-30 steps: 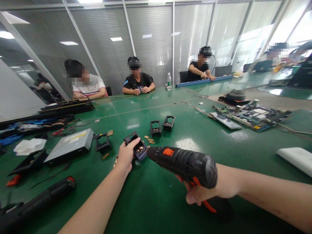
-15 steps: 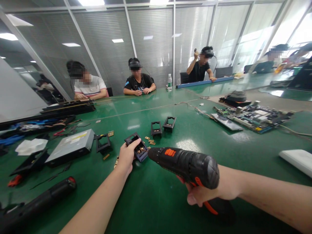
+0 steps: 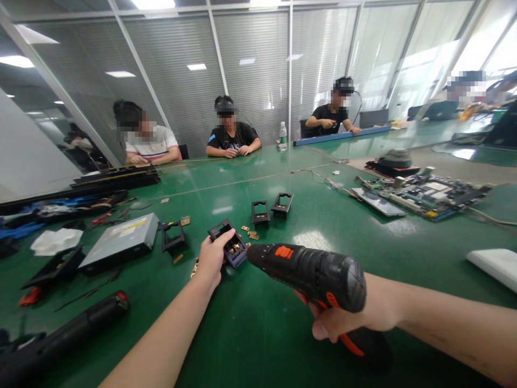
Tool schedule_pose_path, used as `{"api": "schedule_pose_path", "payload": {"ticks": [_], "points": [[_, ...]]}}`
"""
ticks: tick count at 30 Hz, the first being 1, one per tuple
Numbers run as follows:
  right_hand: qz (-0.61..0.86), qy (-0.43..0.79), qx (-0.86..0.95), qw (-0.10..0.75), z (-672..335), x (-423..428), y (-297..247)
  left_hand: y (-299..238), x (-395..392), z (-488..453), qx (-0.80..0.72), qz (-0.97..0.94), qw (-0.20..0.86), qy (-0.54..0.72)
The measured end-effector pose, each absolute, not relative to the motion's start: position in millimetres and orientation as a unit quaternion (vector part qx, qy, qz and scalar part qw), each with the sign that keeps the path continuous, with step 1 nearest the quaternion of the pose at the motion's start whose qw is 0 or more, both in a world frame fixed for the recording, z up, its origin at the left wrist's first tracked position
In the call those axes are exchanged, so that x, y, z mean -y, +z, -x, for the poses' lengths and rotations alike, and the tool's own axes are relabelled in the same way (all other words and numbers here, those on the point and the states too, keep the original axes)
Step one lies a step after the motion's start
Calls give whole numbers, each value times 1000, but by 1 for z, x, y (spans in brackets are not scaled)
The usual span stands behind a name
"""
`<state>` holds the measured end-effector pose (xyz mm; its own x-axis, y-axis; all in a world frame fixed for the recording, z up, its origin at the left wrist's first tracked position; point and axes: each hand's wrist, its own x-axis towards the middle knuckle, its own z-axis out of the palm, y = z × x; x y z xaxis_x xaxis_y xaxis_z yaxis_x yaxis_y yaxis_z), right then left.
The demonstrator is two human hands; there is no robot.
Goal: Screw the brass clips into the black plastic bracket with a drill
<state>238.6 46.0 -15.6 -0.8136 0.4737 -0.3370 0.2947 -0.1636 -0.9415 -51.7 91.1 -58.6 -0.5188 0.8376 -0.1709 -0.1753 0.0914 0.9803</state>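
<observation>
My left hand [image 3: 211,260] grips a black plastic frame [image 3: 238,260] by its left side, thumb over the top edge. Small brass pieces show inside this frame. In my right hand [image 3: 329,320] is a black and orange cordless drill [image 3: 307,269], its nose pointing left at the frame's right edge. Whether the drill's tip touches the frame I cannot tell. Loose brass plates [image 3: 252,233] lie just beyond the held frame. Two similar black frames [image 3: 260,214] stand farther back, and another frame [image 3: 173,237] sits to the left of my left hand.
A metal disc drive [image 3: 121,242] and white tissue [image 3: 56,241] lie at left, with a black cylindrical tool [image 3: 76,328] nearer. A circuit board [image 3: 432,194] and white box [image 3: 495,267] are at right. Several people sit across the green table [image 3: 226,178].
My hands, the frame and the drill keep nearly the same pose; the whole view shifts slightly. Across the table, the person at right has lowered a raised hand.
</observation>
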Motion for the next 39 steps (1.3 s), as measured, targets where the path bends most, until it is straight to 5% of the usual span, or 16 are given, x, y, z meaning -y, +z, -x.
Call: {"api": "schedule_pose_path", "payload": {"ticks": [39], "points": [[270, 749, 600, 81, -238, -47, -15, -62, -93, 55, -620, -279, 408, 610]]}}
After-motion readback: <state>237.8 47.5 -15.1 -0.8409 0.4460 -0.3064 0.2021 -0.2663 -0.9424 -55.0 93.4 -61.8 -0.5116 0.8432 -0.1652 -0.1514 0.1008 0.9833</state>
